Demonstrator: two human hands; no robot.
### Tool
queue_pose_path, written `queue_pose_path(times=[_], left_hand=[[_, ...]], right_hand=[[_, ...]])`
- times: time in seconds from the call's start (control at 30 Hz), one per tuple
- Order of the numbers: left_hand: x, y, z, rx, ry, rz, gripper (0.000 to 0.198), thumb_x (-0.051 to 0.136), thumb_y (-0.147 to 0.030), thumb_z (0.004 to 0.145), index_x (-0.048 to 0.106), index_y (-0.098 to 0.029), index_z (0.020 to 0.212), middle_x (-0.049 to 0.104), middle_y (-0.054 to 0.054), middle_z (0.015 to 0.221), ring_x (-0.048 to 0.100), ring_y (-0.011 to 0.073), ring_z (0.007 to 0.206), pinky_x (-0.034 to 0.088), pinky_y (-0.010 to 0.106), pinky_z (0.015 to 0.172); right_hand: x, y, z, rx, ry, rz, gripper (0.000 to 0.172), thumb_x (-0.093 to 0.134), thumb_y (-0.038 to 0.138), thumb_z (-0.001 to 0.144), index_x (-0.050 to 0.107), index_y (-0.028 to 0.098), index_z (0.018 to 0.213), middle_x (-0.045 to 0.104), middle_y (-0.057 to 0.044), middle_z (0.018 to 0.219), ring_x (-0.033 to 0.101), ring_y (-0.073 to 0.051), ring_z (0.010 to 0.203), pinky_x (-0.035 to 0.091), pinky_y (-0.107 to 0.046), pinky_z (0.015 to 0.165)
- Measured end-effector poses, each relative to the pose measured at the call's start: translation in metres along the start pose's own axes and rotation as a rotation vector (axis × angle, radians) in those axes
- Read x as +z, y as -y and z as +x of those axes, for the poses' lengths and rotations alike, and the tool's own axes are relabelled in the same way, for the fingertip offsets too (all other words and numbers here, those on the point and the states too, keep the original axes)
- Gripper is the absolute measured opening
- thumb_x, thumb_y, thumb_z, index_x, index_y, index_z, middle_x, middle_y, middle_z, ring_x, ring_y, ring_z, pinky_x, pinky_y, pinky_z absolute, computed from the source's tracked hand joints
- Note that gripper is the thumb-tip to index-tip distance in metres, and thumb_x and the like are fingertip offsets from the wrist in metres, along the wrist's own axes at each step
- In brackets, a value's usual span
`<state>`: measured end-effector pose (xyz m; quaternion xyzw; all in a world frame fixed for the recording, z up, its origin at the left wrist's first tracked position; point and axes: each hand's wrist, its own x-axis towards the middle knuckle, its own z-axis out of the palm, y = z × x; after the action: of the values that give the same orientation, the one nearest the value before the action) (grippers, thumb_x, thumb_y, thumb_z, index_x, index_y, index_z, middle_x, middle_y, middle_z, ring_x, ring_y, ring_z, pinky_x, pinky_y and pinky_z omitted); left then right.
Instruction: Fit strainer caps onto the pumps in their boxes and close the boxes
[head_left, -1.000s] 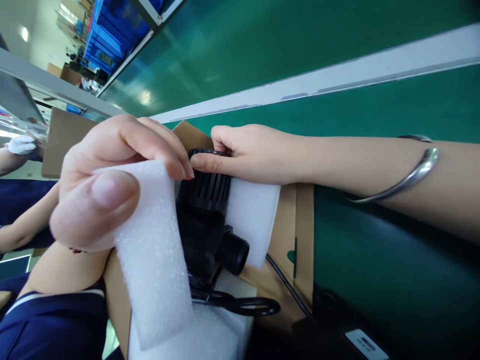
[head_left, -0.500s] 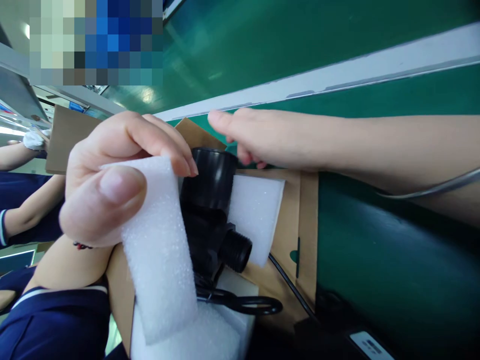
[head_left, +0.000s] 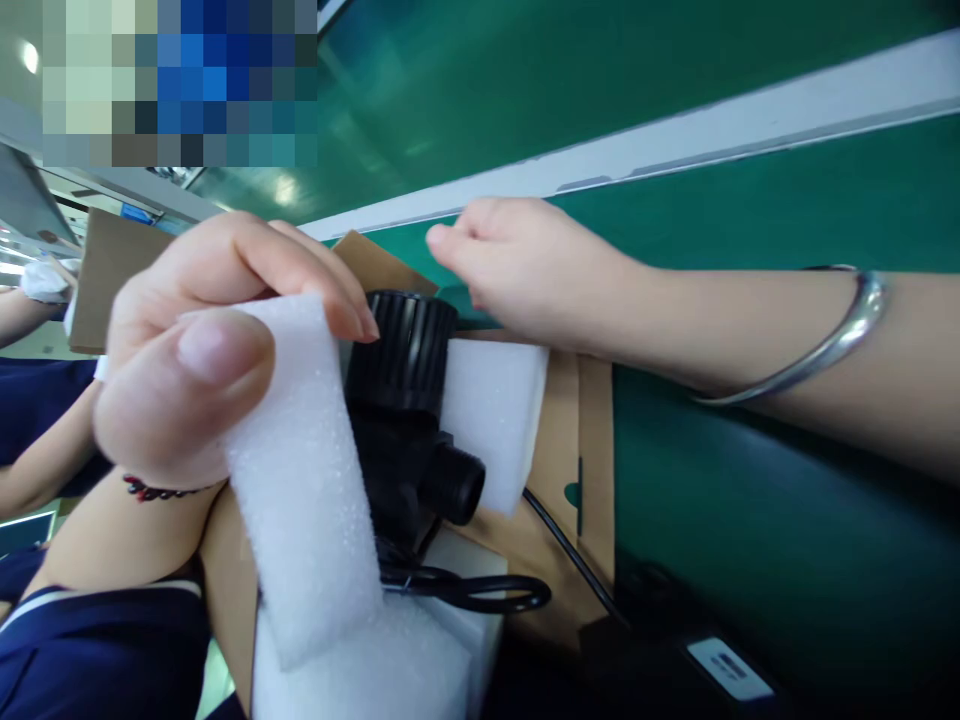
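Between thumb and bent fingers, my left hand [head_left: 187,360] pinches a white foam strip [head_left: 307,500]. Its fingertips reach the edge of a ribbed black cap; whether they touch it I cannot tell. That cap belongs to a black plastic pump-like unit [head_left: 401,420] with a threaded spout and a bundled black cable [head_left: 480,588]. A brown cardboard box [head_left: 596,480] surrounds the unit. White foam blocks [head_left: 491,420] flank it. My right hand [head_left: 517,260], curled with its thumb stretched out, hovers beyond the box edge; nothing shows in it and its fingertips are mostly hidden.
On the green work surface [head_left: 787,500] a dark block with a white barcode label [head_left: 729,668] is joined to a black cable. A pale rail [head_left: 675,140] crosses behind. At the left edge, a co-worker's gloved hand [head_left: 46,282] is beside another carton [head_left: 112,280].
My right hand has turned and curled further, showing more of its wrist and bangle. The whole view has shifted slightly; my left hand keeps its hold on the foam strip.
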<state>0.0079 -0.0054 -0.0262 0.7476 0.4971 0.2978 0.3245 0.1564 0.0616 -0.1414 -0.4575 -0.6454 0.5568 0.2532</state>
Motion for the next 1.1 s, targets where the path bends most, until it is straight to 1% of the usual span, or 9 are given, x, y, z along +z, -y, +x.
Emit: queue_pose_path(times=[0.1,0.17,0.3,0.4,0.53,0.63,0.77,0.9,1.1], left_hand=[[-0.002,-0.001,0.000,-0.016,0.011,0.036,0.054,0.046,-0.057,0.102,0.072,-0.017,0.076,0.068,0.005,0.078,0.065,0.0201,0.075,0.051,0.034,0.055],[-0.004,0.001,0.002,0.031,0.025,0.063,0.056,0.043,-0.055,0.103,0.072,-0.016,0.076,0.067,0.005,0.076,0.066,0.0202,0.074,0.052,0.034,0.059],[-0.006,0.007,0.004,0.135,0.037,0.015,0.062,0.042,-0.063,0.100,0.075,-0.016,0.077,0.067,0.008,0.071,0.064,0.0225,0.066,0.048,0.037,0.053],[-0.005,0.006,0.004,0.088,0.013,0.018,0.065,0.040,-0.064,0.101,0.076,-0.018,0.076,0.068,0.009,0.073,0.063,0.0253,0.066,0.047,0.042,0.054],[-0.003,0.004,0.004,0.076,-0.004,0.038,0.062,0.039,-0.060,0.103,0.075,-0.019,0.074,0.068,0.006,0.071,0.063,0.0222,0.066,0.048,0.039,0.055],[-0.001,0.002,0.005,0.111,-0.014,0.027,0.065,0.035,-0.063,0.103,0.074,-0.019,0.076,0.069,0.006,0.070,0.064,0.0224,0.064,0.047,0.039,0.053],[-0.001,-0.001,0.005,0.000,-0.019,0.080,0.060,0.037,-0.056,0.105,0.073,-0.021,0.072,0.069,0.004,0.070,0.063,0.0217,0.068,0.049,0.041,0.066],[-0.002,-0.002,0.004,0.030,0.000,0.104,0.060,0.035,-0.054,0.105,0.072,-0.019,0.072,0.067,0.005,0.071,0.063,0.0203,0.070,0.049,0.039,0.068],[-0.008,0.008,0.010,0.169,0.022,0.095,0.045,0.064,-0.069,0.086,0.071,-0.026,0.096,0.068,0.006,0.085,0.066,0.0320,0.098,0.057,0.050,0.081]], right_hand=[[0.004,-0.001,-0.001,-0.058,-0.005,-0.050,0.034,0.047,0.045,0.105,0.050,0.020,0.082,0.062,-0.003,0.082,0.061,-0.021,0.082,0.044,-0.031,0.075],[0.007,-0.006,0.000,-0.034,-0.008,0.021,0.034,0.045,0.048,0.105,0.051,0.021,0.087,0.064,-0.003,0.085,0.062,-0.021,0.082,0.045,-0.032,0.074],[0.008,-0.013,0.002,0.041,-0.126,0.089,0.035,0.040,0.051,0.107,0.053,0.021,0.095,0.066,-0.005,0.092,0.063,-0.024,0.088,0.048,-0.035,0.079],[0.006,-0.014,0.001,0.063,-0.026,0.119,0.038,0.036,0.052,0.107,0.053,0.020,0.095,0.067,-0.006,0.095,0.063,-0.025,0.087,0.048,-0.037,0.082],[0.006,-0.013,-0.002,0.043,-0.106,0.150,0.033,0.036,0.047,0.107,0.050,0.021,0.093,0.064,-0.004,0.083,0.062,-0.022,0.080,0.047,-0.037,0.081],[0.007,-0.014,-0.002,0.068,-0.040,0.156,0.038,0.035,0.053,0.107,0.049,0.021,0.093,0.065,-0.005,0.090,0.061,-0.022,0.081,0.048,-0.038,0.082],[0.008,-0.016,-0.001,0.053,-0.079,0.199,0.036,0.037,0.051,0.107,0.050,0.021,0.093,0.064,-0.005,0.089,0.062,-0.022,0.083,0.048,-0.038,0.083],[0.008,-0.016,-0.003,0.051,0.059,0.222,0.043,0.035,0.059,0.106,0.050,0.021,0.095,0.064,-0.005,0.092,0.062,-0.023,0.087,0.047,-0.038,0.080],[0.007,-0.015,-0.005,0.025,0.027,0.206,0.039,0.038,0.057,0.106,0.049,0.022,0.094,0.061,-0.004,0.089,0.062,-0.023,0.087,0.047,-0.035,0.080]])
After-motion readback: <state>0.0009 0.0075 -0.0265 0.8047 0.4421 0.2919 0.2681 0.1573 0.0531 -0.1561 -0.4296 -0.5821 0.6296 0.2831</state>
